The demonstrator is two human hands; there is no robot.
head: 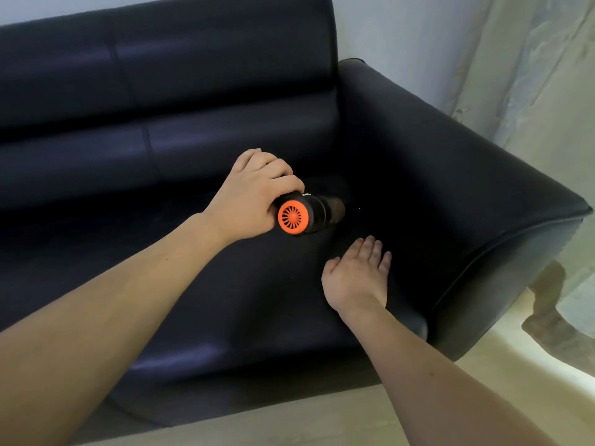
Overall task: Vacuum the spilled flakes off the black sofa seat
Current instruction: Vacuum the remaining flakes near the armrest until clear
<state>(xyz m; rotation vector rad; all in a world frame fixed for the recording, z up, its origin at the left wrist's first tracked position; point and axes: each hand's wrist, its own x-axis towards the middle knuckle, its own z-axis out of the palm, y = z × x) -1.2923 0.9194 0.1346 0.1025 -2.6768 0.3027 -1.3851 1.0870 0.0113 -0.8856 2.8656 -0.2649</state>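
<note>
1. Left hand (249,196) is wrapped round the handle end of a small black handheld vacuum (310,214), fingers curled over the top of it and thumb underneath.
2. That vacuum lies nearly level just above the sofa seat (225,284), its orange vented end cap (291,217) turned back toward the person and its dark nozzle pointing at the corner where the seat meets the armrest (450,175).
3. Right hand (357,278) lies flat on the seat with the fingers straight and close together, palm down, holding nothing; it sits just in front of the vacuum and near the armrest.
4. Only a few tiny pale flakes (358,208) show on the black seat, just past the nozzle tip; they are too small to count.
5. Behind the hands the sofa's backrest (167,91) runs across in padded bands.
6. To the right a pale curtain (531,75) hangs beside the armrest, and a light floor (322,420) shows below the front of the seat.
</note>
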